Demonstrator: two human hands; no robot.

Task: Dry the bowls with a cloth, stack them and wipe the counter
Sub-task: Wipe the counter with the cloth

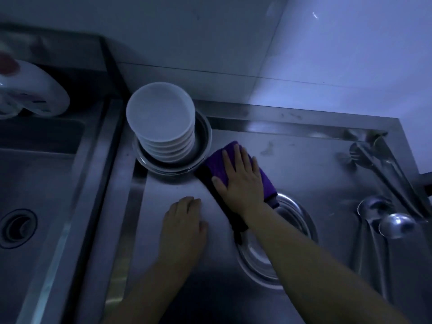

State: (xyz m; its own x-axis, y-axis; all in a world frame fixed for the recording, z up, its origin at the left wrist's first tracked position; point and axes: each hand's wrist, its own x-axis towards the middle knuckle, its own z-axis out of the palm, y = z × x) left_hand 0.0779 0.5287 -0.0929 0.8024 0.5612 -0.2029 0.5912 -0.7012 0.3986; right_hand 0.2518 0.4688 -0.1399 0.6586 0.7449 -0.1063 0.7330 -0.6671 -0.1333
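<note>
Right hand: my right hand (240,181) lies flat, fingers spread, pressing the purple cloth (265,181), gripping nothing.
Left hand: my left hand (183,226) rests palm-down, open, on the steel counter (304,160).
Count: one stack of white bowls (161,123), about seven, in a metal dish (203,146).
Cloth axis: runs from the far stack toward me.

Brushed steel counter (304,160), glossy white bowls (161,118), purple cloth (222,160)
</note>
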